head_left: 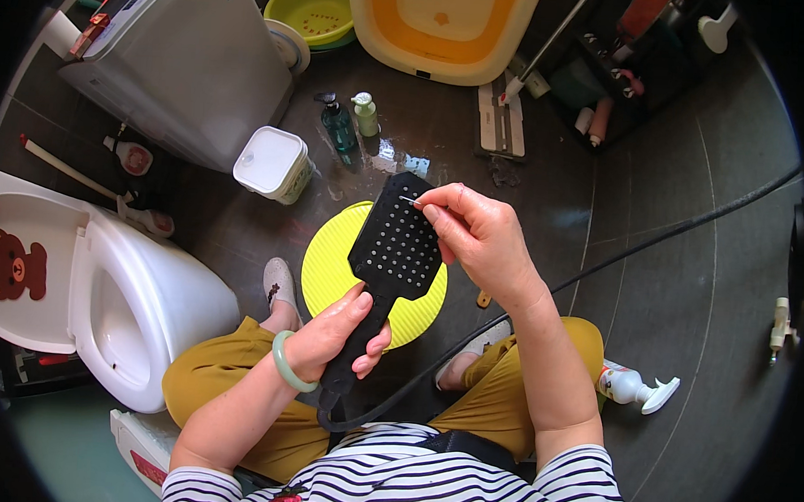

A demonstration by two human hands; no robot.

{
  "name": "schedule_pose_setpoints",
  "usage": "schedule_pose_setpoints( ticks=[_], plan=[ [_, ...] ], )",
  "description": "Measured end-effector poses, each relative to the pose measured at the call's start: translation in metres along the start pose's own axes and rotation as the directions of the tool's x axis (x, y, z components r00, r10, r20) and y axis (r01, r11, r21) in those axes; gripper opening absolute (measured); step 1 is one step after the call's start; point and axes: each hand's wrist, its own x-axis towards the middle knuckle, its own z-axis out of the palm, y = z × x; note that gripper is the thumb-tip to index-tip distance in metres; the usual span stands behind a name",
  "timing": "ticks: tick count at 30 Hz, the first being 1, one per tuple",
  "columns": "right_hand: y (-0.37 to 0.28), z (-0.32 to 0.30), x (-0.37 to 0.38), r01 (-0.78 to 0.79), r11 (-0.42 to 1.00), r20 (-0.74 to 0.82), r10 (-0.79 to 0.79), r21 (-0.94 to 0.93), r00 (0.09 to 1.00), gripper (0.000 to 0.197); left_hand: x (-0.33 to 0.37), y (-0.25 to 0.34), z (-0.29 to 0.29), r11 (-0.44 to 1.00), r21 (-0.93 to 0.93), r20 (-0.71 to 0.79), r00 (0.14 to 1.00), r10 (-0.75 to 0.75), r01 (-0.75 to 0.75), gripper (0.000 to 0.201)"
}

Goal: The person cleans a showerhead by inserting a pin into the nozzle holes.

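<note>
A black square shower head (394, 237) is held up in front of me, its face with rows of pale nozzles turned upward. My left hand (337, 333), with a pale green bangle on the wrist, is wrapped round its handle. Between the thumb and forefinger of my right hand (476, 232) is a thin, pale, needle-like pin (408, 199), its tip at the nozzles near the upper part of the face. From the handle's lower end a black hose (543, 298) runs off to the right. Beneath the shower head lies a yellow, round, ribbed surface (325, 257).
At left are a toilet (157, 308) and a grey washing machine (190, 62). A white lidded bucket (273, 165) and two pump bottles (338, 123) stand ahead. Farther off are an orange-and-white tub (443, 28) and a flat mop (500, 121). A spray bottle (628, 385) lies at right.
</note>
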Motion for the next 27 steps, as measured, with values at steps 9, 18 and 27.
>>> schedule_pose_setpoints(
  ticks=[9, 18, 27],
  plan=[
    [0.0, 0.0014, 0.0003, -0.021, 0.999, 0.022, 0.02, 0.043, 1.0, 0.012, -0.0021, -0.0008, -0.0032, 1.0, -0.022, 0.047, 0.999, 0.009, -0.008, 0.043],
    [-0.0035, -0.0019, -0.0004, -0.07, 0.995, 0.038, 0.067, 0.064, 0.997, 0.012, 0.0007, -0.0013, -0.003, 0.996, -0.091, 0.074, 0.997, -0.01, 0.017, 0.036],
    [-0.0051, -0.0024, -0.0011, -0.058, 0.997, 0.03, 0.057, 0.049, 0.998, 0.013, 0.0003, -0.0015, -0.0026, 0.997, -0.079, 0.076, 0.997, -0.006, 0.012, 0.035]
  ],
)
